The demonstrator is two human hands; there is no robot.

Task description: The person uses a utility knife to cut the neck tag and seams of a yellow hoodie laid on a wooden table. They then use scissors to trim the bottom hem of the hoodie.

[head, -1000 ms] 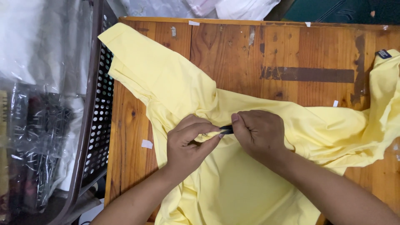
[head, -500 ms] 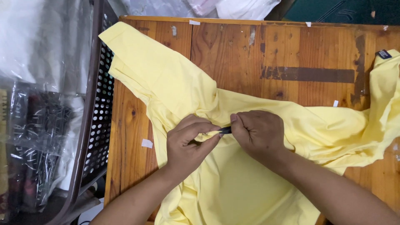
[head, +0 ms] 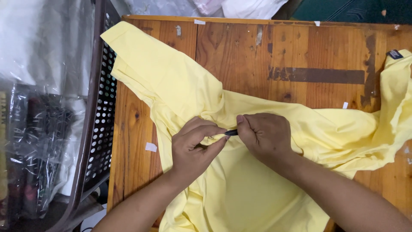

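1. On the wooden table, a pale yellow garment lies spread and rumpled, covering most of the table's near half and running off its near edge.
2. One long part of the garment reaches toward the table's far left corner and hangs a little over the left edge; another bunches up at the table's right edge, where a small dark blue label shows on the cloth.
3. Near the middle of the table, the left hand rests on the garment with its fingers pressed together, pinching a fold of yellow cloth at its fingertips.
4. The right hand sits just beside it, also on the garment, its thumb and forefinger closed on a small dark object.
5. That dark object lies between the two hands, right at the pinched fold, touching the cloth; what it is cannot be told.
6. The garment thus sits under both hands and is gathered into a tight ridge where the fingertips meet.
7. Against the table's left edge stands a dark perforated basket.
8. Beyond the basket, further from the table, lie clear plastic bags with dark contents.
9. Small scraps of white tape stick to the bare wood left of the garment.
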